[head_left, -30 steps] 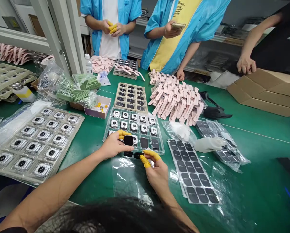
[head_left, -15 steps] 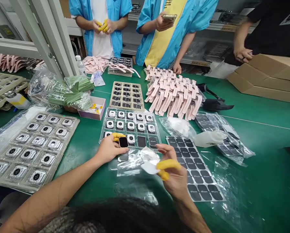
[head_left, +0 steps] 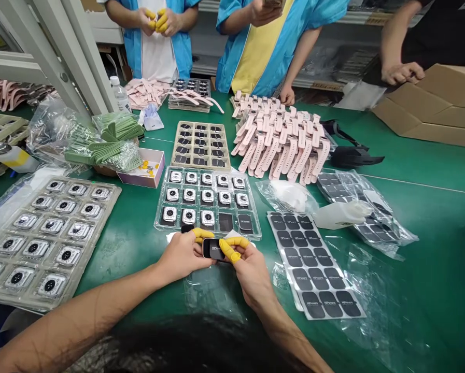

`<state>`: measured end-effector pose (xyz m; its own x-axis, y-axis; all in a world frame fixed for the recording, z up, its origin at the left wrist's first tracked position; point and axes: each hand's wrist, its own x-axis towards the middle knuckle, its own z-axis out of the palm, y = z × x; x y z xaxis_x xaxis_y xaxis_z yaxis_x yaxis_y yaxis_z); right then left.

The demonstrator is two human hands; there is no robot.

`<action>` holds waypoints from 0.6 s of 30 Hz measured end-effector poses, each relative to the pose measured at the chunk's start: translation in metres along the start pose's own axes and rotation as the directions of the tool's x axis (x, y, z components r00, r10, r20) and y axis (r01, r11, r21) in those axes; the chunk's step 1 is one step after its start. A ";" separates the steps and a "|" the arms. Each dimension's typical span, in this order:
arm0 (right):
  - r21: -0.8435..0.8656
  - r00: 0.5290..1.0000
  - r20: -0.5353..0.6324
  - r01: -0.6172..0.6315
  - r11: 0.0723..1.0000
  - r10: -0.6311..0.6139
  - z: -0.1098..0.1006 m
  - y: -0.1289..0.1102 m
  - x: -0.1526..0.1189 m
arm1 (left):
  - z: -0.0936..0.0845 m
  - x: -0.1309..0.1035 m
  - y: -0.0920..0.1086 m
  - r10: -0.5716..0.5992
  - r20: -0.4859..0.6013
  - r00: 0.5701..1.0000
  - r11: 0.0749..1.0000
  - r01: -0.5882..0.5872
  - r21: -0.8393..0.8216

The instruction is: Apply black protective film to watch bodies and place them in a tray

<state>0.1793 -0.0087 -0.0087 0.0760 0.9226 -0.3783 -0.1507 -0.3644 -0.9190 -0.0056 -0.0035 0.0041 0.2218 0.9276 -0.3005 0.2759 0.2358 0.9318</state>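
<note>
Two hands meet over one small watch case: the left hand pinches its left end between thumb and fingers, and the right hand has thumb and finger closed on the right part of a black lettered film that seems to lie over the face. Both grips are narrow — whether the right one also bears on the case beneath is hidden. The step looks like seating the film squarely. To do it well, hold the case level, match the left edges first, then let the film down toward the right with light, even pressure so no air is trapped; a skewed corner is the likeliest fault. The yellow finger cots should keep prints off — bare skin belongs on the rim only.

Under the hands, loose clear plastic could snag and is better kept flat. Just to the far side sits the clear tray, with watch backs facing up and a black lettered piece in its near right pocket. To the right, the sheet of stickers lies flat, handy but clear of the wrists.
</note>
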 end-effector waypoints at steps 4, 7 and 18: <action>-0.007 1.000 -0.003 0.022 1.000 -0.022 0.001 0.005 0.000 | 0.000 -0.001 0.002 -0.023 0.001 1.000 0.997 0.022 0.069; -0.016 1.000 0.010 0.024 1.000 -0.023 0.003 0.007 0.000 | 0.000 -0.001 0.001 -0.032 0.008 0.999 0.997 0.031 0.066; -0.006 0.999 0.004 0.036 0.999 -0.036 0.005 0.010 0.000 | 0.001 -0.001 0.001 -0.011 0.009 1.000 0.999 0.011 0.041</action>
<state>0.1732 -0.0117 -0.0176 0.0777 0.9357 -0.3442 -0.1419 -0.3314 -0.9328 -0.0051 -0.0042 0.0048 0.2270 0.9223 -0.3127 0.3165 0.2337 0.9193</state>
